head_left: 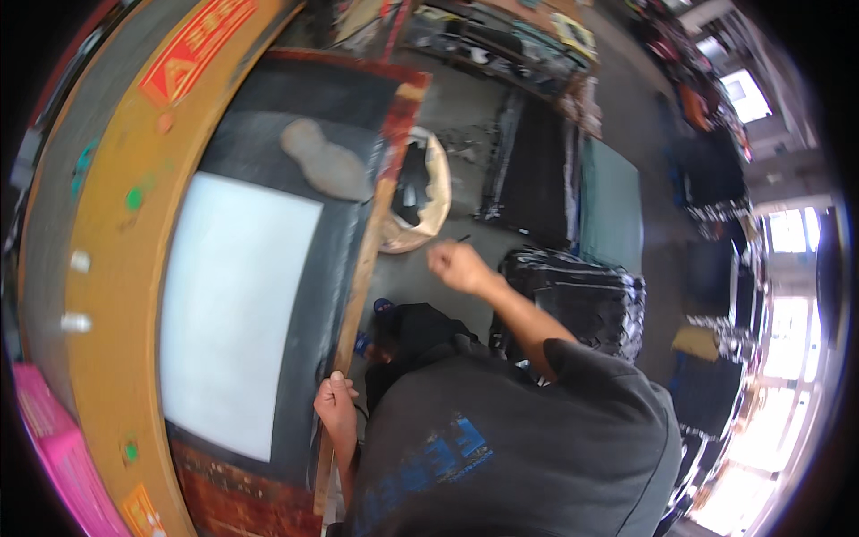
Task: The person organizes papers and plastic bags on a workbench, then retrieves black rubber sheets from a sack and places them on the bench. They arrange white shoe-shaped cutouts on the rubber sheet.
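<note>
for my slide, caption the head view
Left hand at the table edge, right hand apart from the white sheet.

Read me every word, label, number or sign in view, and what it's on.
I can't copy out wording, only locate it:
Red rectangular label with yellow print, on the long yellow beam.
Large blue lettering, on the dark grey shirt.
Small orange sticker, beam's lower end: too blurred to read.

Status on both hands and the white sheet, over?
Left hand at wooden edge; right hand curled, off the board. White sheet flat on board. Sole-shaped piece beside it.
</note>
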### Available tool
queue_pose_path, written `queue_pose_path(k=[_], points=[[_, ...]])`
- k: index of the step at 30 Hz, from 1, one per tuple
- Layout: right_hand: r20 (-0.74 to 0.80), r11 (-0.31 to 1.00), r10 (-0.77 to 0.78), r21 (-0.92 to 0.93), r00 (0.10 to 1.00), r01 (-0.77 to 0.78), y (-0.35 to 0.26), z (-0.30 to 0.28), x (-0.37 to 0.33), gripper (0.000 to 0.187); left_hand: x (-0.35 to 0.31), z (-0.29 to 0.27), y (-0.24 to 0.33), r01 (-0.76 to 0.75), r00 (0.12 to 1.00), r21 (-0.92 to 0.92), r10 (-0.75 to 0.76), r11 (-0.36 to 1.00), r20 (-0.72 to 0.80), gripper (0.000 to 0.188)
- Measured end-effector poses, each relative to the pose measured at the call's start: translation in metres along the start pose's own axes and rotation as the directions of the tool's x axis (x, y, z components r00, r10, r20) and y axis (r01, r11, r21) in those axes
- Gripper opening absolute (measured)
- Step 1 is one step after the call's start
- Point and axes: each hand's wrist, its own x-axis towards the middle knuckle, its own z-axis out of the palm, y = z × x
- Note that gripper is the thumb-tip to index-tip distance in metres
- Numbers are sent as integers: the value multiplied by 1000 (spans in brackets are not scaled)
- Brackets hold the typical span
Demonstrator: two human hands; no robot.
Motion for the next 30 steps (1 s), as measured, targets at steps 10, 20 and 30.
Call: queue_pose_path(k=[10, 20, 30], points=[[211, 78, 853, 853, 478, -516, 233, -49, -125, 13, 102, 121, 52, 94, 972, 300, -153, 949, 180, 31], [451, -423, 865, 891, 218, -165, 662, -52, -15, 32, 40, 297, 2, 565, 673, 780, -697, 269, -248, 33], [673, -644, 732, 734, -105, 217, 801, -6, 58, 49, 7, 499, 62, 872, 387, 489, -641, 21, -663, 37]])
